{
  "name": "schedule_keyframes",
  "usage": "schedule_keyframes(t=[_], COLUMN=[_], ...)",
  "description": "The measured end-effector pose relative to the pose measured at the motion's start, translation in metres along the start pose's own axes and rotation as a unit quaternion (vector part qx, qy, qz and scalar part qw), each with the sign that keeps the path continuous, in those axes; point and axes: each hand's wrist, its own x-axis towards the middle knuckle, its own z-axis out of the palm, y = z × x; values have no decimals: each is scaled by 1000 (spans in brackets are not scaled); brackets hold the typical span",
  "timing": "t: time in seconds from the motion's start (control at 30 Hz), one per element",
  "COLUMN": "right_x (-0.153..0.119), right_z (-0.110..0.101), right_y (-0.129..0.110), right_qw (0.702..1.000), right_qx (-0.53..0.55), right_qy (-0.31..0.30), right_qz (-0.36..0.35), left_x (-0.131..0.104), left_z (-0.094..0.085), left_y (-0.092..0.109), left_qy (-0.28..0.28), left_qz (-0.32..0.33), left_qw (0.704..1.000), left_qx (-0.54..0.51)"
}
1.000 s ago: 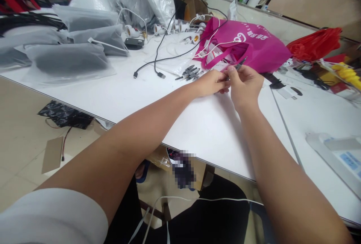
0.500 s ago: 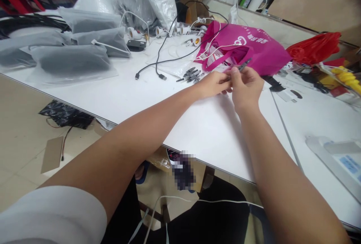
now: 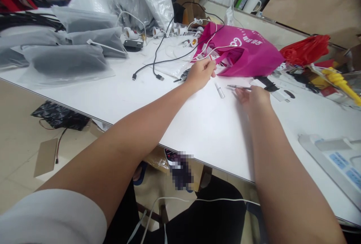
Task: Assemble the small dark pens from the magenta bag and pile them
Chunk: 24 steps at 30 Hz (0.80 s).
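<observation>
My left hand (image 3: 200,74) is closed beside the mouth of a pink bag (image 3: 249,50), its fingertips near the bag's handle. What its fingers hold, if anything, is hidden. Over the white table, my right hand (image 3: 257,96) grips a slim pen (image 3: 239,87), whose pointed end sticks out to the left. Between the two hands lies a short clear tube (image 3: 219,90) with a white part. Small grey and black pointed pieces (image 3: 184,75) lie partly hidden behind my left hand.
Black USB cables (image 3: 158,62) cross the white table (image 3: 203,123). Frosted bags (image 3: 66,61) are piled on the left, with white lamp sockets (image 3: 158,32) behind. A red plastic bag (image 3: 306,48) lies at the right. A white device (image 3: 332,157) stands at the near right.
My hands were together and have moved apart. The right has come down and right with the pen, the left towards the pink bag's mouth. The clear tube now shows on the table.
</observation>
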Motion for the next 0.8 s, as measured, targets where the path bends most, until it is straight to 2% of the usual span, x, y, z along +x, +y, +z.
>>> schedule_keyframes(t=[0.07,0.17,0.3,0.37,0.43,0.47,0.53,0.57,0.6,0.63,0.7,0.77,0.8], right_x=[-8,-19,-25,-30,-38,-43,-52,-56,-59,-61,-62,-60,-60], right_z=[4,7,8,8,10,12,15,16,17,18,19,18,18], right_y=[-2,-7,-8,-7,-6,-5,-2,0,1,3,4,5,4], right_qw=[999,997,993,983,942,902,800,758,728,709,688,689,699], right_qx=[-27,-67,-117,-183,-317,-400,-542,-588,-619,-638,-654,-649,-637], right_qy=[28,31,21,1,-49,-80,-132,-148,-158,-164,-175,-183,-184], right_qz=[23,33,8,-27,-101,-145,-219,-239,-248,-252,-260,-266,-269], left_x=[2,2,1,0,-1,-2,-5,-7,-9,-11,-13,-12,-11], left_z=[-1,-2,-3,-4,-4,-4,-5,-5,-5,-4,-4,-4,-5], left_y=[-3,-4,-5,-6,-6,-6,-5,-4,-3,-3,-2,-1,-1], left_qy=[7,10,12,18,21,18,9,5,0,-6,-20,-27,-24], left_qz=[7,19,61,84,100,105,114,119,124,129,133,132,133], left_qw=[1000,999,994,987,978,974,967,964,962,959,955,950,948], left_qx=[14,42,92,135,181,200,227,236,244,252,265,280,287])
